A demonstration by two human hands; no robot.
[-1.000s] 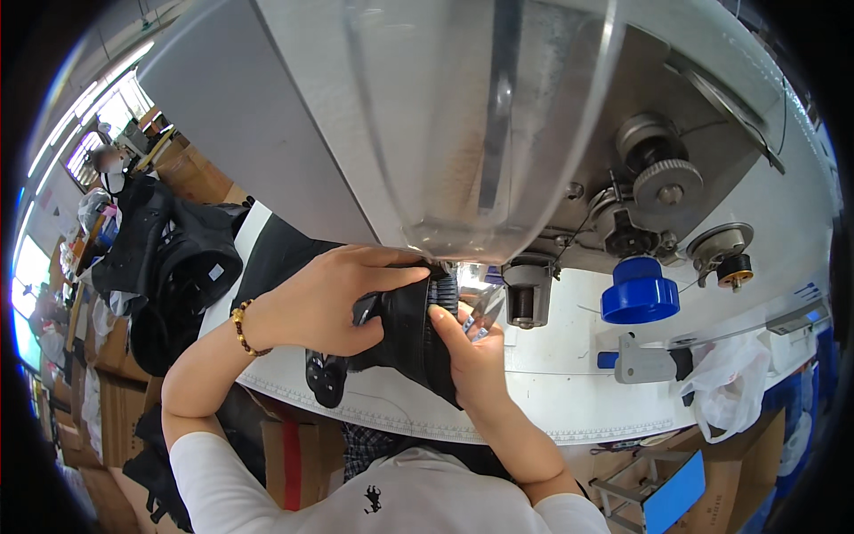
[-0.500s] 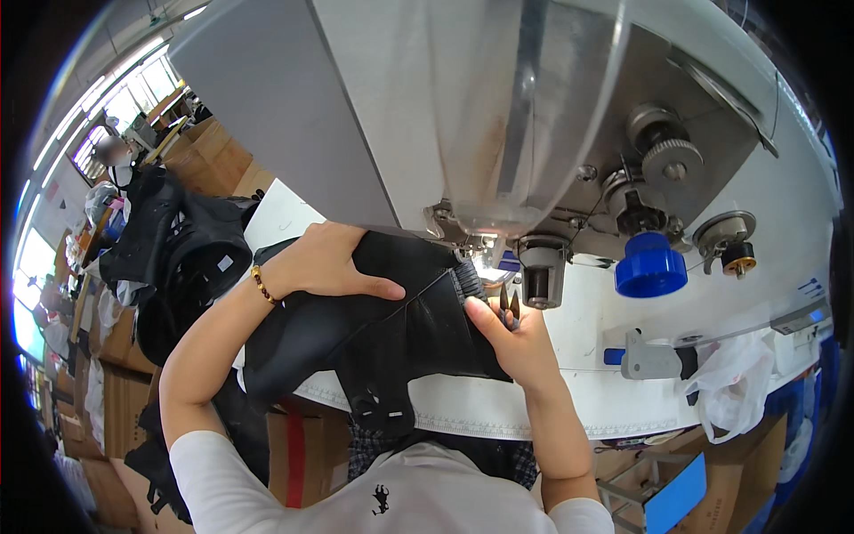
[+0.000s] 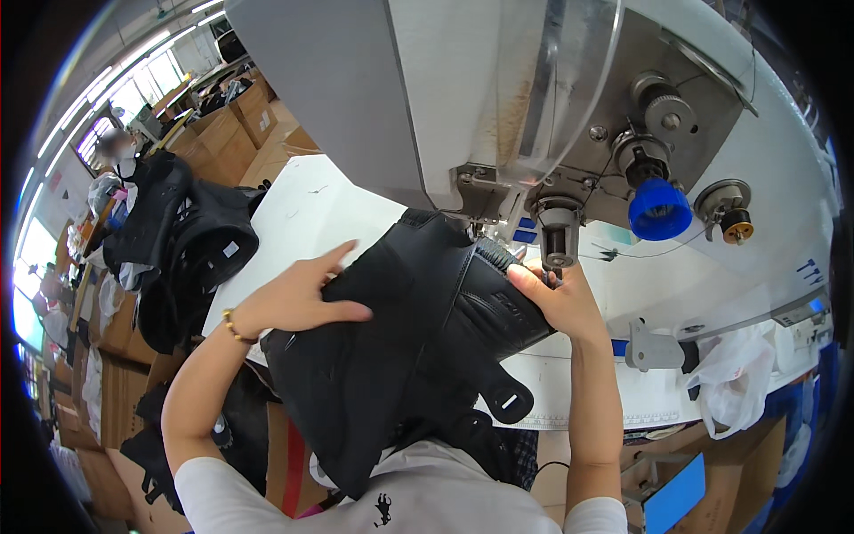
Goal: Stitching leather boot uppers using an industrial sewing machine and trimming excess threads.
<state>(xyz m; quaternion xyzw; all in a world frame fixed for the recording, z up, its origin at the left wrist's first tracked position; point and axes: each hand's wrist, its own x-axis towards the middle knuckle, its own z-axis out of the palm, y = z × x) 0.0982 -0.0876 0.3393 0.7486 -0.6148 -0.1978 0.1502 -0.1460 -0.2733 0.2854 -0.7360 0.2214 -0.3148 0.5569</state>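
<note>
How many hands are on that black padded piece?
2. The left hand lies flat on the black padded piece; the right hand grips its edge beside the sewing machine.

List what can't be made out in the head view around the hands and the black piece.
- Needle point under the sewing machine head: hidden behind the right hand and the black padded piece.
- Right fingertips: tucked behind the piece's edge.
- Left hand palm contact: covered by the hand itself.
- Lower end of the piece: hangs off the white table, cut off by the person's shirt.
</note>
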